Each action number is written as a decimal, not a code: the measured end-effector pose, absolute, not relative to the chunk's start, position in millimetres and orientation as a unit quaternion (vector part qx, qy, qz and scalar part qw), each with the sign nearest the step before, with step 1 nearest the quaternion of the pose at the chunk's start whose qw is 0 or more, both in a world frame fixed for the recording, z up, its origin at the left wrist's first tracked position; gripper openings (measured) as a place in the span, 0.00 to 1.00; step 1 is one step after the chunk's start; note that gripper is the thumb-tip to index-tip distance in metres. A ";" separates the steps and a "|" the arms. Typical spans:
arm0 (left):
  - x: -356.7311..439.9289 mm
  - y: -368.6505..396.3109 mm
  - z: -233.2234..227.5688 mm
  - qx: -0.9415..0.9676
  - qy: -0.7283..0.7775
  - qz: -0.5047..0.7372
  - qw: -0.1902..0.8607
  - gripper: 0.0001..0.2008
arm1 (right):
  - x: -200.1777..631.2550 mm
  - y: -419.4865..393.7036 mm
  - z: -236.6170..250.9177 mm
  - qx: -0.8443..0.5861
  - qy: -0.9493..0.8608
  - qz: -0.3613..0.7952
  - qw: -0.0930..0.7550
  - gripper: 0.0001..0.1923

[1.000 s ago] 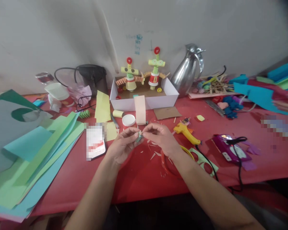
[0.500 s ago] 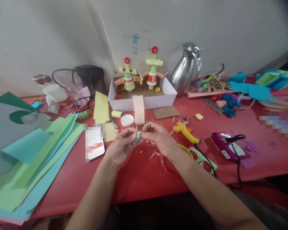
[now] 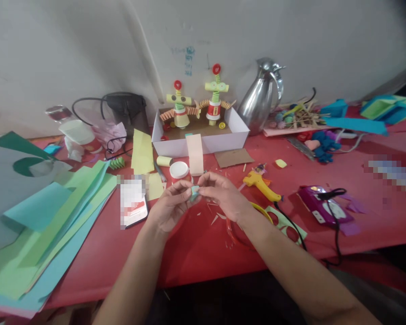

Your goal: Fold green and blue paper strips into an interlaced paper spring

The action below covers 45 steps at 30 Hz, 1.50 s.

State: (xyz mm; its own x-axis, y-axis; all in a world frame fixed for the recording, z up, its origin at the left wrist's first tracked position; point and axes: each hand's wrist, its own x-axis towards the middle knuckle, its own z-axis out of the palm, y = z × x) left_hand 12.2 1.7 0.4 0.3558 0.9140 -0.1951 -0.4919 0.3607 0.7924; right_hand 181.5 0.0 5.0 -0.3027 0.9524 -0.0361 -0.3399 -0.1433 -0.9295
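Observation:
My left hand (image 3: 171, 205) and my right hand (image 3: 223, 194) meet over the red table (image 3: 196, 253), both pinching a small teal paper piece (image 3: 194, 192) between their fingertips. Just behind the hands stand a white-capped jar (image 3: 179, 170) and a pink paper strip (image 3: 195, 154) leaning on a white box (image 3: 237, 137). Two paper figures (image 3: 198, 104) stand inside that box. Small paper scraps lie on the table under my hands.
Green and blue paper sheets (image 3: 43, 216) cover the left. A phone (image 3: 133, 201) lies beside my left hand. A yellow glue gun (image 3: 262, 185), a purple device (image 3: 323, 205) with a black cable and a steel jug (image 3: 262, 97) sit to the right.
My hands have stayed together on the teal piece, the fingers shifting slightly. A co-worker's hand at the far right edge has left the view.

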 end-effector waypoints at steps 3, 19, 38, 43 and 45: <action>12.3 1.5 -0.5 0.321 0.329 0.461 0.759 0.08 | 180.8 -0.4 4.7 -0.351 -0.448 0.665 0.484 0.10; 11.9 2.5 -0.4 0.331 0.344 0.472 0.741 0.09 | 180.9 0.6 4.1 -0.365 -0.432 0.676 0.472 0.08; 13.8 2.9 -3.4 0.400 0.495 0.479 0.605 0.08 | 181.6 5.1 -9.7 -0.460 -0.662 0.327 0.492 0.07; 15.7 6.5 -10.1 0.420 0.526 0.473 0.569 0.11 | 187.5 10.9 -11.6 -0.513 -0.611 0.331 0.505 0.10; 15.6 8.2 -16.6 0.449 0.538 0.469 0.538 0.11 | 195.0 10.2 -6.4 -0.529 -0.602 0.323 0.504 0.10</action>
State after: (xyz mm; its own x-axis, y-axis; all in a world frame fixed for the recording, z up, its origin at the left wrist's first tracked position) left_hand 15.6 8.2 -16.6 -0.0183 0.9873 -0.1581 -0.0225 0.1576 0.9872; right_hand 195.0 10.2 -6.4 0.0670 0.9623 0.2637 0.3109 0.2310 -0.9219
